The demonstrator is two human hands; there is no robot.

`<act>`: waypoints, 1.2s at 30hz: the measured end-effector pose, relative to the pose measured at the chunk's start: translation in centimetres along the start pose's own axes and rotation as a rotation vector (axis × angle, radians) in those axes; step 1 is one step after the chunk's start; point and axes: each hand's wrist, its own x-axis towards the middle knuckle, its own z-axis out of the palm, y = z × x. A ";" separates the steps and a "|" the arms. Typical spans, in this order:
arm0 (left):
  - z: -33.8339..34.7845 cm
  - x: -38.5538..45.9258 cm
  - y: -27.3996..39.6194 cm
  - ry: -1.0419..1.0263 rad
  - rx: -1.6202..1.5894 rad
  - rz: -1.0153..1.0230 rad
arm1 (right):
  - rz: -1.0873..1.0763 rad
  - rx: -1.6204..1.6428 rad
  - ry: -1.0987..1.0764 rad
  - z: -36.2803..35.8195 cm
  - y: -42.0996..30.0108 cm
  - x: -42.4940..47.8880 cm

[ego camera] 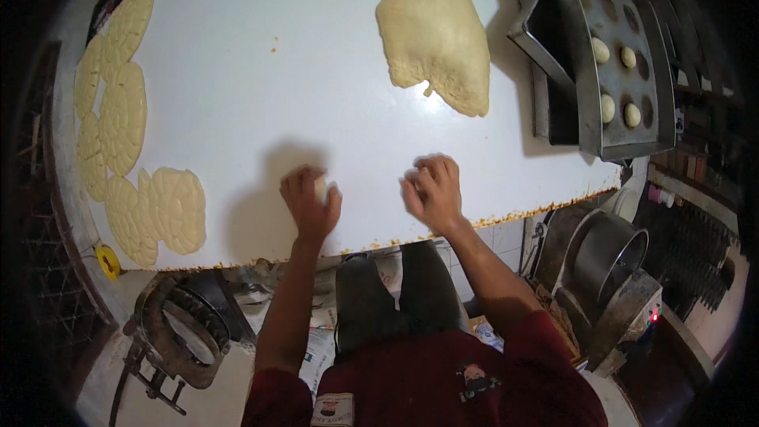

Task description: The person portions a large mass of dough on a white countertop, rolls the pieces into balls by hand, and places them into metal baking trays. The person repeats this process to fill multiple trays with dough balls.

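Observation:
My left hand (311, 201) is cupped low over the white tabletop, its fingers curled round a small dough piece (321, 188) that shows between thumb and fingers. To its right, my right hand (436, 193) is also curled above the table; its fingers hide whatever may lie under the palm. Beyond my right hand rests a large slab of dough (436, 29) with a ragged near edge. Several flattened, segmented dough rounds (123, 118) lie along the table's left end. Small dough balls (628, 57) sit apart in a metal baking tray (622, 148) at the right.
The tray rests on other stacked metal pans (541, 41). The table's near edge (510, 214) is chipped and rusty-brown. A yellow round object (108, 263) is at the left corner. Below the table stand a machine with a metal bowl (614, 249) at right and a dark metal device (184, 332) at left.

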 end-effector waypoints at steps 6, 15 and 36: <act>-3.0 5.2 -7.6 0.176 0.033 0.008 | 0.095 -0.259 0.112 -1.1 3.4 7.3; -5.3 4.6 -11.5 0.047 -0.063 0.077 | 0.206 -0.298 0.032 -1.4 3.2 0.7; -2.9 4.1 -8.1 0.206 -0.012 -0.038 | 0.245 -0.226 0.292 0.2 3.6 4.6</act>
